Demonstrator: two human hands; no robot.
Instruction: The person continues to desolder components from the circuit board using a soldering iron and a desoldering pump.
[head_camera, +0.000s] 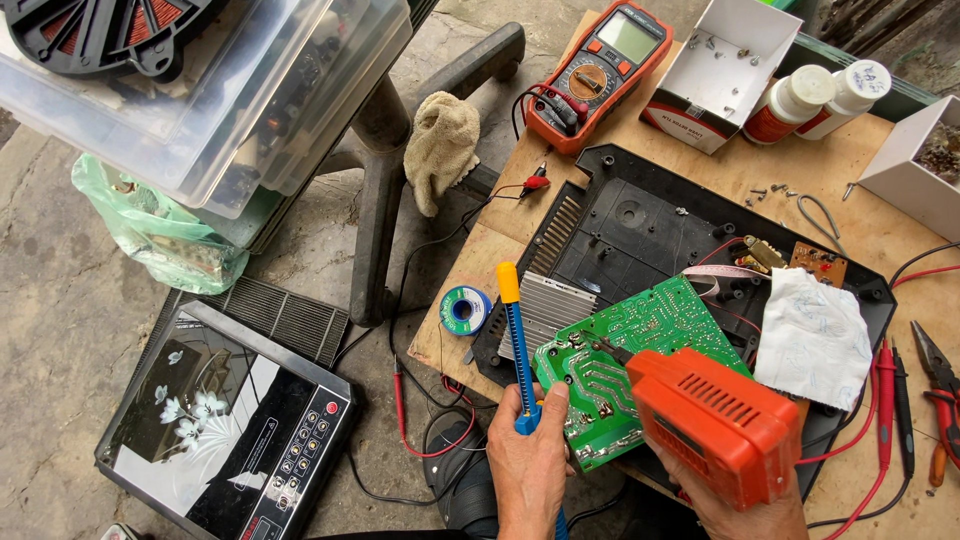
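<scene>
Green circuit board (640, 350): lying tilted over the black appliance base (640, 225) on the wooden table (880, 235). Right hand (745, 510) is clamping an orange soldering gun (715, 420), tip touching the board; left hand (528, 460) is gripping a blue-yellow desoldering pump (515, 340). Risk: lingering heat probably lifting copper tracks.

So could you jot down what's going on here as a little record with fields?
Left hand: grips a blue and yellow desoldering pump, upright.
Right hand: holds an orange soldering gun, tip on the board.
Work piece: green circuit board over a black plastic base.
Nearby: orange multimeter, solder spool, white tissue, pliers.
Surface: wooden board.
</scene>
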